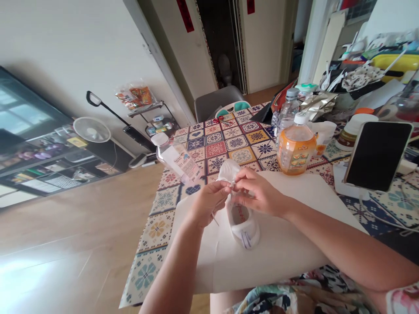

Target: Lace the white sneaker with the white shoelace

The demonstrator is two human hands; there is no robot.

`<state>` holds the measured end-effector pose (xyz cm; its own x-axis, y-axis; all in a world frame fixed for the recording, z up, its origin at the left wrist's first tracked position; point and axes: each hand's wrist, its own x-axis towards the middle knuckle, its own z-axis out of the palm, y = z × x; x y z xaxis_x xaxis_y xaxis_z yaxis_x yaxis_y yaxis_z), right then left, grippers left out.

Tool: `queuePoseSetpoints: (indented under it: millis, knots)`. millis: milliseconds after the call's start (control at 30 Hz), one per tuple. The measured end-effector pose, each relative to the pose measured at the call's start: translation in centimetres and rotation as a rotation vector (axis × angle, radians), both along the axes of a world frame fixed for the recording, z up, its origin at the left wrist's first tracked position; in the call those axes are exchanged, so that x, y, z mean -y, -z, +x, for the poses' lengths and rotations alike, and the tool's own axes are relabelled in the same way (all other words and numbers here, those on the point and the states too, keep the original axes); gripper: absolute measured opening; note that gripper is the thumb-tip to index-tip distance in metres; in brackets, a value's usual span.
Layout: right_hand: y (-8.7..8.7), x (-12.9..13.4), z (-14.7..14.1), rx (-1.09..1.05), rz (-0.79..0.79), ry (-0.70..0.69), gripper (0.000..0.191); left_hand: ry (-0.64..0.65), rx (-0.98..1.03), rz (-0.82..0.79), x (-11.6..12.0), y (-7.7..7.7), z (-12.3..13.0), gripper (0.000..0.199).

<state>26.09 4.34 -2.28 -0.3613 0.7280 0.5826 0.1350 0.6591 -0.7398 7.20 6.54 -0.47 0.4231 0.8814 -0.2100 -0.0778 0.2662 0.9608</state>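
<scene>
At 6 o'clock of the table (145,275): white sneaker (242,229) sitting on paper sheet (288,244).
Left hand (209,203): pinching lace (214,219) near tongue (228,170).
Right hand (258,194): pinching same spot.
Progress: unclear, hands are covering it.

Both hands are pinching at the top of a white shoe, the left hand (209,203) with a thin white lace (214,219) trailing below it and the right hand (262,192) just beside it. The shoe (242,226) sits on a big sheet of white paper (281,248) on a tile-print worktop (216,148), with a clear bottle (176,159) lying tilted on the left, an orange-labelled bottle (296,150) just past the paper, and a propped-up phone (376,155) on the right.
</scene>
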Motion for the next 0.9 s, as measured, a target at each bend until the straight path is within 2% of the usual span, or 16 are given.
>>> queuePoseSetpoints:
  millis: [100,267,333,400,500,667,800,900]
  knots:
    - [0.0,-0.2,0.1,-0.071,-0.108,-0.021,0.020,-0.014,-0.069,0.084,-0.4,0.3,-0.5,0.038]
    - [-1.0,-1.6,2.2,-0.316,-0.538,-0.202,0.032,0.006,-0.335,0.380,-1.8,0.2,-3.2,0.008]
    - [-1.2,-2.2,3.2,-0.328,-0.729,-0.279,0.032,-0.021,-0.416,0.453,-2.2,0.1,-4.5,0.002]
    - [-1.4,-2.6,4.2,-0.297,-0.856,-0.301,0.031,-0.042,-0.489,0.478,-2.6,0.0,-5.6,0.002]
    - [-1.5,-2.9,5.4,-0.131,-0.890,-0.311,0.032,-0.026,-0.583,0.483,-2.9,0.2,-6.5,0.005]
    - [-1.1,-3.1,6.7,0.204,-0.835,-0.310,0.033,0.048,-0.810,0.429,-3.3,0.8,-6.6,0.011]
    - [-1.1,-3.2,7.2,0.291,-0.834,-0.388,0.033,0.135,-0.826,0.400,-3.5,1.3,-6.9,0.010]
    - [-1.5,-3.2,7.3,0.188,-0.744,-0.454,0.031,0.218,-0.716,0.403,-3.4,1.0,-7.5,0.007]
